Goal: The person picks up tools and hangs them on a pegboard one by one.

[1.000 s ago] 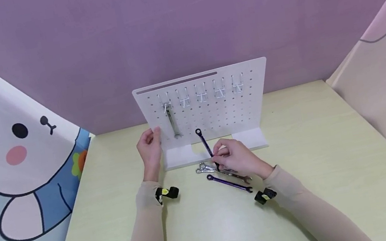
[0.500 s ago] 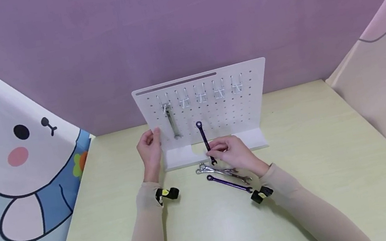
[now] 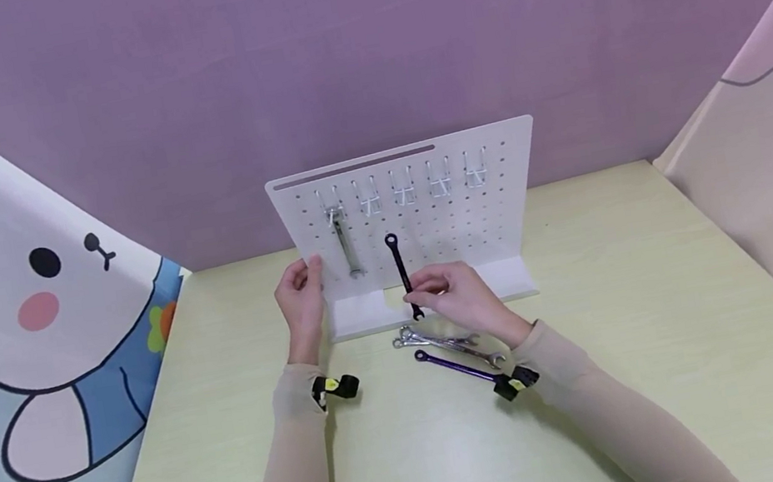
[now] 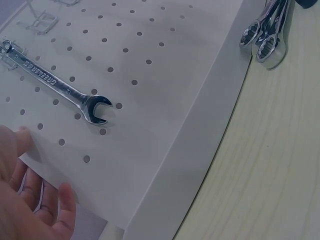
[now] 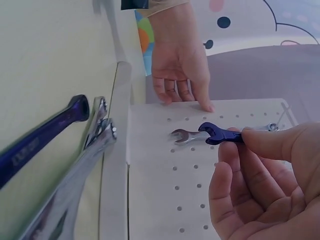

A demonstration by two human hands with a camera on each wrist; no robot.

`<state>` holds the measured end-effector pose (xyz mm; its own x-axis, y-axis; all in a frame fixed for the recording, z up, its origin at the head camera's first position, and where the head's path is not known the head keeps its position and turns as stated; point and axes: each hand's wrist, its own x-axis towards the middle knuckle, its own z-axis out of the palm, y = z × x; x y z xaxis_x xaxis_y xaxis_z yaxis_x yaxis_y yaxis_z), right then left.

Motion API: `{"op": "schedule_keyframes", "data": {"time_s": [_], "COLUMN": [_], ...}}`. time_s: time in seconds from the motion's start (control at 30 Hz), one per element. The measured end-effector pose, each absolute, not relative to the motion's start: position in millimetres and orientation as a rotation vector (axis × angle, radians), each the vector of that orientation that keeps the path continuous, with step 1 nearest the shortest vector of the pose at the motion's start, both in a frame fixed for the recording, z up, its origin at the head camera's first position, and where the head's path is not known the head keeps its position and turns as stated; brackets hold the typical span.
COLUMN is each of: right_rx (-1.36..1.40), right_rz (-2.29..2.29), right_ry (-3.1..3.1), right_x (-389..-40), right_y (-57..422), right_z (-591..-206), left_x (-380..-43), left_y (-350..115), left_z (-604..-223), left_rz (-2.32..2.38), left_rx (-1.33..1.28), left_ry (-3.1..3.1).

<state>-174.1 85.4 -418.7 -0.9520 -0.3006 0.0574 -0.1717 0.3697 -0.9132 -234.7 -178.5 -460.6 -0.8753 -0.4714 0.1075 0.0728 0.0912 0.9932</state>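
My right hand pinches a dark purple-blue combination wrench between thumb and fingers. The wrench stands nearly upright in front of the white pegboard, ring end up; its open end shows in the right wrist view. At the board's left edge, my left hand holds on, thumb on the front face and fingers behind. A silver wrench hangs from the leftmost hook, open end down. On the table below the board lie crossed silver wrenches and another dark purple-blue wrench.
Several wire hooks line the upper part of the board, to the right of the hanging wrench. The board's base rests on the pale wooden table. Behind rises a purple backdrop, with a cartoon-printed cloth at the left.
My right hand has lifted the dark wrench up and slightly left, away from the wrenches on the table, turning it more upright. The left hand has stayed at the board's edge.
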Motion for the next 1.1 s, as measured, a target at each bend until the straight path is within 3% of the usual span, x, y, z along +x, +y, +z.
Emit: {"op": "schedule_keyframes", "data": {"time_s": [1.1], "right_rx": [-0.514], "right_rz": [-1.653], "right_ry": [2.5], "right_x": [-186], "right_y": [69], "right_z": [-389], "left_x": [-234], "left_y": [-177], "left_z": [-459], "left_rz": [-1.87], "left_rx": [0.377], "left_ry": [-1.94]}}
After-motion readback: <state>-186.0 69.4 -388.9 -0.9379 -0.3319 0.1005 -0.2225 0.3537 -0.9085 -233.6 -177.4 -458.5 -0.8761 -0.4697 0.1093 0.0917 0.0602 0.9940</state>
